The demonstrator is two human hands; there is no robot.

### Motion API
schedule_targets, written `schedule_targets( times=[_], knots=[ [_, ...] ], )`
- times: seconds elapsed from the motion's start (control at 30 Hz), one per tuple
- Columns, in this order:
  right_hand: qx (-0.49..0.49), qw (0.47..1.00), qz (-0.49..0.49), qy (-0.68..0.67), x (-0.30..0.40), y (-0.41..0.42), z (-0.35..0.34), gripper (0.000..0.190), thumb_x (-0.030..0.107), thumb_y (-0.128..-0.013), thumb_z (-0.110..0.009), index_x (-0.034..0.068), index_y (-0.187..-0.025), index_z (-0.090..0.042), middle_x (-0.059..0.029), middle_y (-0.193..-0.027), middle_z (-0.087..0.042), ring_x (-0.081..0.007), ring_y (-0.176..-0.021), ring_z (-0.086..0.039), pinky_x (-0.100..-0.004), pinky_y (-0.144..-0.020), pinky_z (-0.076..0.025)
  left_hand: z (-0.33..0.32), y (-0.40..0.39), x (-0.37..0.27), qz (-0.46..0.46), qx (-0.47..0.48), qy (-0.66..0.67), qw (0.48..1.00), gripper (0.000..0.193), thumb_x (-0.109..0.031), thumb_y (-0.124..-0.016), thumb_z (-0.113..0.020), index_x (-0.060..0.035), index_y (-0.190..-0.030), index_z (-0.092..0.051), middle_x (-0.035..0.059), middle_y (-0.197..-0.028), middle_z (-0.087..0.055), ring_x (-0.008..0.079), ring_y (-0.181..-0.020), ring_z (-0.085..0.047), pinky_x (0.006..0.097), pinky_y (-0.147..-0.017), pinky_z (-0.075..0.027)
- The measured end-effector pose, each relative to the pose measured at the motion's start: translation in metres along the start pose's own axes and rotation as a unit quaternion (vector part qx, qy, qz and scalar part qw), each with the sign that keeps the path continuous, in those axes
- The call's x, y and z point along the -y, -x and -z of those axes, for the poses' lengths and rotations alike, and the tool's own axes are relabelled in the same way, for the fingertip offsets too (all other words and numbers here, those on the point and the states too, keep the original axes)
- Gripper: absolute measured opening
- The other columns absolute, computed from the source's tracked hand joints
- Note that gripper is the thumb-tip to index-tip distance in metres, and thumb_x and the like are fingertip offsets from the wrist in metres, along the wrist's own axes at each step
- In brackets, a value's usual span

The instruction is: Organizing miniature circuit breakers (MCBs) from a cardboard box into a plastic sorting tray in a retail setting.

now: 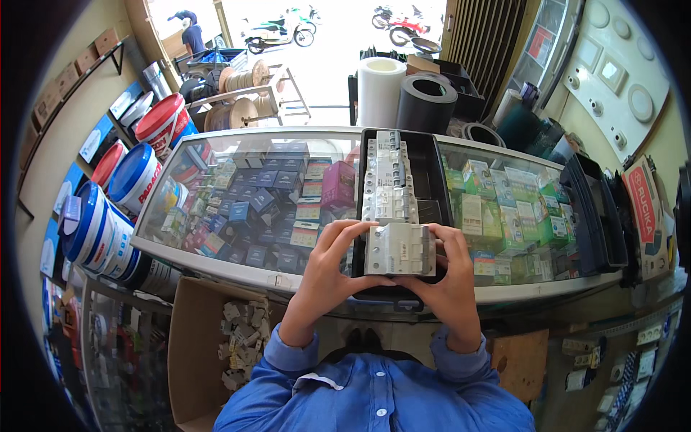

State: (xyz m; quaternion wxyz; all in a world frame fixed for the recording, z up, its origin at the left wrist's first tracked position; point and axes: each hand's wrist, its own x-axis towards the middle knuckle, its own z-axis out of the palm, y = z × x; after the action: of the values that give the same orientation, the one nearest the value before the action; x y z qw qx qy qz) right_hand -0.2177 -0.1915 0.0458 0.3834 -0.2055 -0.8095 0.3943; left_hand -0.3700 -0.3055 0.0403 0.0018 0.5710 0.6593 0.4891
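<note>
Between both hands I hold a block of white circuit breakers [400,250] over the near end of a black plastic tray [444,183]. My left hand [334,259] grips its left side, thumb along the near edge. My right hand [452,264] clasps the opposite side, and the two thumbs nearly meet in front. Farther up the tray, more white circuit breakers [387,173] stand in a row along its left side. Part of the tray's near end is hidden by my hands and the held block.
The tray rests on a glass display counter [205,254] filled with small boxes. An open cardboard box [197,345] of white electrical parts stands below left. Black trays [594,216] lean at the right end. Plastic rolls [381,92] stand behind the counter, paint buckets [92,227] at left.
</note>
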Motion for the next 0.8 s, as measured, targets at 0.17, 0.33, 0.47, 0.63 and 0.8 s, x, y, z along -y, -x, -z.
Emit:
schedule_targets(
  times=[0.17,0.33,0.47,0.63,0.8],
  knots=[
    [0.031,0.999,0.005,0.02,-0.001,0.001,-0.003,0.067,0.016,-0.054,-0.084,0.003,-0.111,-0.051,-0.0108,-0.101,-0.051,-0.024,-0.088,-0.057,-0.0335,-0.075,-0.049,0.004,0.006,0.005,0.032,0.03,0.042,0.998,0.065,-0.025,-0.058,-0.083,-0.0045,-0.112,-0.053,0.0111,-0.106,-0.055,0.0284,-0.1,-0.053,0.0389,-0.087,-0.043],
    [0.104,0.992,0.014,0.071,0.008,0.0,0.008,0.063,0.022,-0.056,-0.083,0.005,-0.109,-0.052,-0.0107,-0.097,-0.053,-0.0267,-0.086,-0.058,-0.0355,-0.072,-0.05,0.013,0.011,0.009,0.015,0.074,0.002,0.997,0.063,-0.03,-0.057,-0.083,-0.0057,-0.108,-0.054,0.0101,-0.103,-0.056,0.0292,-0.101,-0.052,0.0447,-0.092,-0.037],
    [0.156,0.981,0.052,0.106,-0.001,-0.004,0.008,0.062,0.028,-0.057,-0.082,0.006,-0.107,-0.053,-0.0112,-0.097,-0.054,-0.029,-0.087,-0.059,-0.0375,-0.071,-0.049,0.013,0.013,0.014,0.011,0.096,-0.034,0.995,0.066,-0.031,-0.051,-0.085,-0.0053,-0.106,-0.056,0.0099,-0.104,-0.057,0.0285,-0.107,-0.051,0.0465,-0.101,-0.031],
    [0.188,0.975,0.074,0.096,-0.003,-0.003,0.01,0.067,0.034,-0.056,-0.082,0.006,-0.109,-0.052,-0.0105,-0.099,-0.056,-0.0293,-0.09,-0.058,-0.0386,-0.073,-0.048,0.018,0.015,0.016,0.001,0.134,-0.035,0.99,0.071,-0.034,-0.052,-0.084,-0.0058,-0.109,-0.053,0.0084,-0.108,-0.056,0.0296,-0.114,-0.046,0.0473,-0.103,-0.028],
    [0.2,0.969,0.084,0.123,-0.005,-0.003,0.007,0.073,0.042,-0.055,-0.081,0.006,-0.111,-0.051,-0.0105,-0.101,-0.057,-0.0299,-0.093,-0.057,-0.0386,-0.077,-0.047,0.019,0.016,0.021,0.006,0.16,-0.015,0.987,0.076,-0.039,-0.053,-0.083,-0.0054,-0.113,-0.051,0.0087,-0.113,-0.053,0.0301,-0.118,-0.043,0.049,-0.104,-0.026]
  ],
)
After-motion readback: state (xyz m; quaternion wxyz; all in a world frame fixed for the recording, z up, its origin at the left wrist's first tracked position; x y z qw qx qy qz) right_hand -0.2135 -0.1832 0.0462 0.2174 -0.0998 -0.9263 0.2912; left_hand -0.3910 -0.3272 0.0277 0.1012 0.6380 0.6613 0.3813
